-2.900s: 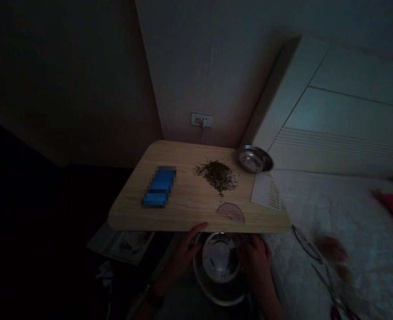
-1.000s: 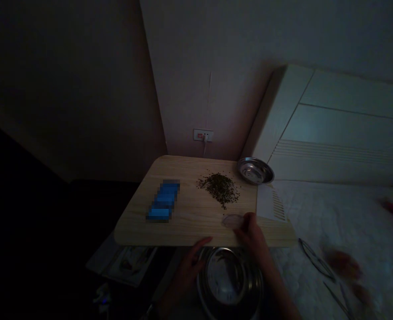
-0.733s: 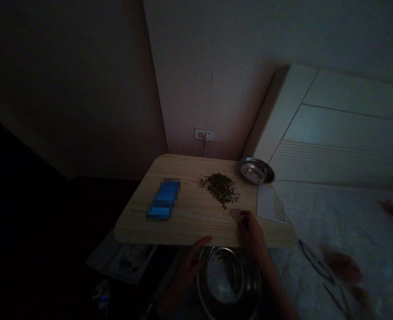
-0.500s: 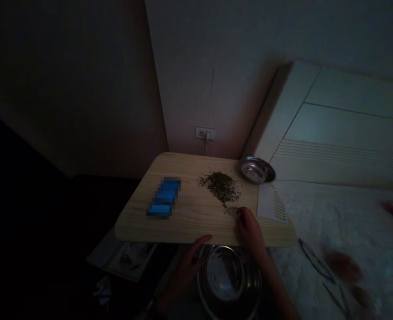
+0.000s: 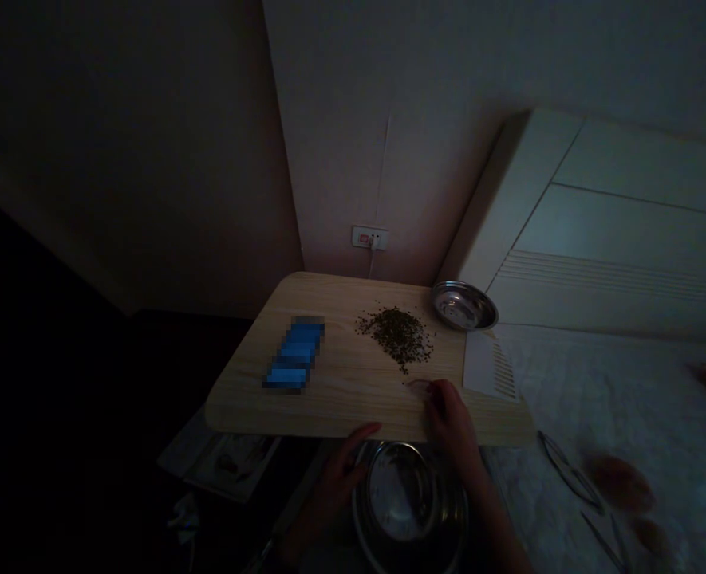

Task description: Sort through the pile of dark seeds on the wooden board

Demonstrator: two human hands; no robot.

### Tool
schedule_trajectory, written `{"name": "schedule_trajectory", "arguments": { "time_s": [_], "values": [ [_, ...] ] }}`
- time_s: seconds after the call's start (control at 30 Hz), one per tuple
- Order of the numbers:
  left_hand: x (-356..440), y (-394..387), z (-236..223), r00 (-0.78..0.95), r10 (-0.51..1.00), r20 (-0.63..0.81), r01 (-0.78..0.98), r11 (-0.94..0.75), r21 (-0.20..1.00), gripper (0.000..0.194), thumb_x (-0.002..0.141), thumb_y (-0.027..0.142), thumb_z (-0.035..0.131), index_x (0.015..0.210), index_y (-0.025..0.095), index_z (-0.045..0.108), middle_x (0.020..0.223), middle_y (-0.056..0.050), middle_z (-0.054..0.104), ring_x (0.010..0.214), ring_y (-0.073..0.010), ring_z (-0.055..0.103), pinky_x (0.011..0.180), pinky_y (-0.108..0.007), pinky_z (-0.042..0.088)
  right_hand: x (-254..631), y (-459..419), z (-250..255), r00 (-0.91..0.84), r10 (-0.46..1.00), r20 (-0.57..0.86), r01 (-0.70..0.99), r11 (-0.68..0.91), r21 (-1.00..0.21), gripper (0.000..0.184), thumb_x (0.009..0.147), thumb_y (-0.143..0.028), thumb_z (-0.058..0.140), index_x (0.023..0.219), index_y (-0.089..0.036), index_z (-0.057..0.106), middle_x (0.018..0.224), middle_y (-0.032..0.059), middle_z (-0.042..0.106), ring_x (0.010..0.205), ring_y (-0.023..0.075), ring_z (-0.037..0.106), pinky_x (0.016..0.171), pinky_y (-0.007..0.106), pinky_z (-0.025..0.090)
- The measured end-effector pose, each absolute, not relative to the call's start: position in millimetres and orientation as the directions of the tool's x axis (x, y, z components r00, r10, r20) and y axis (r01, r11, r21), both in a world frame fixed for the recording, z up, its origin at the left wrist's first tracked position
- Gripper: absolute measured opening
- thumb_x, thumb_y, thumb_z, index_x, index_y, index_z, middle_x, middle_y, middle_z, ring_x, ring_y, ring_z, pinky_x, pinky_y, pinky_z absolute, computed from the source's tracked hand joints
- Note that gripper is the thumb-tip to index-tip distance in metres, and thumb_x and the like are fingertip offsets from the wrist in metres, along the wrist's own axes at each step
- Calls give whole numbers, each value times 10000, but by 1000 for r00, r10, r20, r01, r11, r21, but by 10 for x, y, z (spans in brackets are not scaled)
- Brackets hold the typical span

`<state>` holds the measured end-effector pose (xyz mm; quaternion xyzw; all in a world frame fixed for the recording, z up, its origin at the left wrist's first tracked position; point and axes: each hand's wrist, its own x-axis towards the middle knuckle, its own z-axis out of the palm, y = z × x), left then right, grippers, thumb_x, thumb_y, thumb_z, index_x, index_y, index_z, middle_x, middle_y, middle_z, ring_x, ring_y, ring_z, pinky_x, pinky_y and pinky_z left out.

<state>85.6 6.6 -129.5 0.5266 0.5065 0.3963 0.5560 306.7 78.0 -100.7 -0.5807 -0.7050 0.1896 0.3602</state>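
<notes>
On the wooden tabletop (image 5: 341, 406) lies a loose pile of small dark grains (image 5: 399, 333), some strewn round its edges. My right hand (image 5: 450, 414) is at the near side of the table, its fingers pinched on a thin, pale, curved strip (image 5: 417, 383) whose free end points left, just below the pile. What the strip is cannot be made out. My left hand (image 5: 337, 474) is low at the table's front edge, thumb and forefinger apart, beside a small metal bowl (image 5: 400, 490) set in a larger metal basin (image 5: 454, 526). Dim light hides its other fingers.
A blurred blue rectangle (image 5: 296, 355) lies on the table's left. At the right are a shallow metal bowl (image 5: 465, 306) and a white slotted sheet (image 5: 484, 367). Beyond stand a bed (image 5: 556, 375) with glasses (image 5: 569, 470) on it, and a wall socket (image 5: 369, 237).
My right hand has shifted slightly toward the near edge with the thin strip still in its fingers. My left hand, the grains and the bowls look the same.
</notes>
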Motion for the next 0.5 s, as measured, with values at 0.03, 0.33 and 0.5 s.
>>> {"name": "schedule_trajectory", "arguments": {
  "time_s": [0.03, 0.33, 0.5],
  "values": [
    [854, 70, -1290, 179, 974, -137, 89, 122, 988, 515, 725, 88, 514, 1203, 277, 553, 1293, 6, 543, 1039, -208, 528, 811, -262, 423, 3054, 782, -996, -64, 955, 289, 687, 252, -681, 176, 782, -133, 402, 927, -196, 478, 856, 49, 536, 780, 179, 515, 706, 296, 423],
    [862, 49, -1242, 168, 960, -223, 98, 209, 973, 499, 746, 158, 550, 1229, 279, 526, 1210, -7, 587, 556, -88, 495, 529, -213, 402, 2996, 818, -967, -54, 954, 295, 712, 244, -659, 188, 793, -114, 385, 938, -195, 472, 881, 59, 528, 806, 186, 506, 734, 309, 419],
    [862, 49, -1249, 138, 972, -191, 86, 180, 980, 470, 727, 177, 571, 1186, 277, 573, 1246, -6, 580, 950, -210, 559, 779, -278, 440, 2996, 776, -951, -73, 952, 298, 718, 258, -647, 213, 791, -109, 383, 963, -194, 477, 882, 62, 532, 801, 187, 505, 724, 308, 421]
  ]
}}
